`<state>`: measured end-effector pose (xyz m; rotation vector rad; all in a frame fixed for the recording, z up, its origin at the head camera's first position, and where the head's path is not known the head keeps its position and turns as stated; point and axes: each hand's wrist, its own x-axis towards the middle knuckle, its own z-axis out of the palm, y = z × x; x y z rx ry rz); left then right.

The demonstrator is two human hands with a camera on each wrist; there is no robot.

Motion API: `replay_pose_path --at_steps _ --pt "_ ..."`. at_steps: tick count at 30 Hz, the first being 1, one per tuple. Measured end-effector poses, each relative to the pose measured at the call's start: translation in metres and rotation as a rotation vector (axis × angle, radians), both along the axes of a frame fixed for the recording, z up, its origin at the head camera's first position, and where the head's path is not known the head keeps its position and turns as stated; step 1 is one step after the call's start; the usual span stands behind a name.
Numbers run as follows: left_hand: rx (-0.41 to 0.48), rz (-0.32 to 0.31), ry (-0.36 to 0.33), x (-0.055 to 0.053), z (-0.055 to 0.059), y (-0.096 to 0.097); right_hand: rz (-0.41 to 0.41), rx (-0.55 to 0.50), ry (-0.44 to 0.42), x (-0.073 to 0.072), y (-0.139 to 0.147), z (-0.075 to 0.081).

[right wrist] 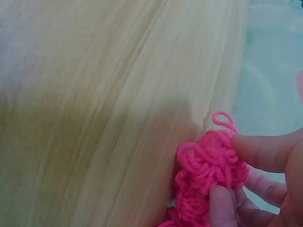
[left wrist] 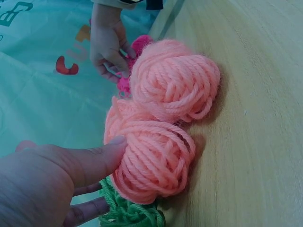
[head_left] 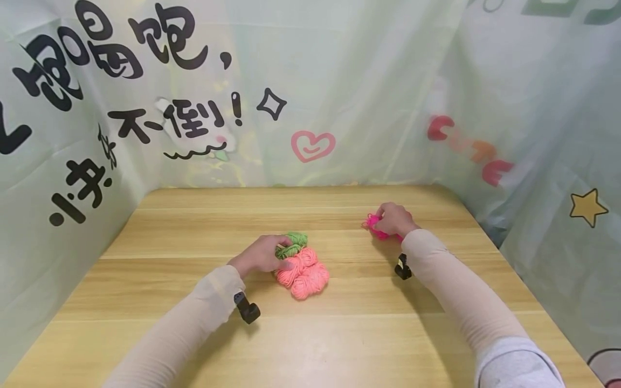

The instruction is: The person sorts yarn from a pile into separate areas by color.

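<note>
Coral-pink yarn (head_left: 311, 280) in rounded wound bundles lies at the middle of the table, with a skein of green yarn (head_left: 296, 243) right behind it. My left hand (head_left: 263, 254) reaches to their left side. In the left wrist view its thumb (left wrist: 97, 158) lies straight against a coral bundle, while the other fingers extend to the green yarn (left wrist: 130, 210). Farther back on the right, my right hand (head_left: 395, 219) pinches a loopy bundle of hot-pink yarn (right wrist: 206, 172) between thumb and fingers. One loose loop sticks up from this bundle beside the thumb.
The wood-grained table (head_left: 315, 345) reaches back to a printed cloth backdrop (head_left: 368, 108) that also hangs along both sides. A small black camera mount (head_left: 247, 308) is on the left wrist, and another black mount (head_left: 402, 267) on the right.
</note>
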<state>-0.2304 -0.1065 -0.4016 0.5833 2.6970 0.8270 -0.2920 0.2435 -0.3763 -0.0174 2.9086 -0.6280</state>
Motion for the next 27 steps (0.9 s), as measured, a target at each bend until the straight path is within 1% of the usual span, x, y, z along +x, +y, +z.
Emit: replay_pose_path --at_steps 8,11,20,24,27 --pt "-0.001 0.006 -0.002 0.0010 -0.0004 0.0007 0.020 0.034 -0.008 0.0008 0.0035 -0.0010" --pt "-0.004 0.001 0.004 0.0013 -0.0005 0.0009 0.027 0.039 0.001 0.0012 0.0034 -0.0003" --pt "-0.007 -0.007 0.028 0.0021 0.0015 -0.0016 0.039 0.012 0.027 0.0017 0.0027 0.0001" --pt "0.001 -0.001 0.034 0.0029 0.0040 -0.0020 0.025 -0.013 0.038 0.0020 0.0020 0.0020" --pt "0.022 0.008 0.029 0.0038 0.0063 -0.0020 0.008 -0.034 0.062 0.0027 0.0021 0.0037"
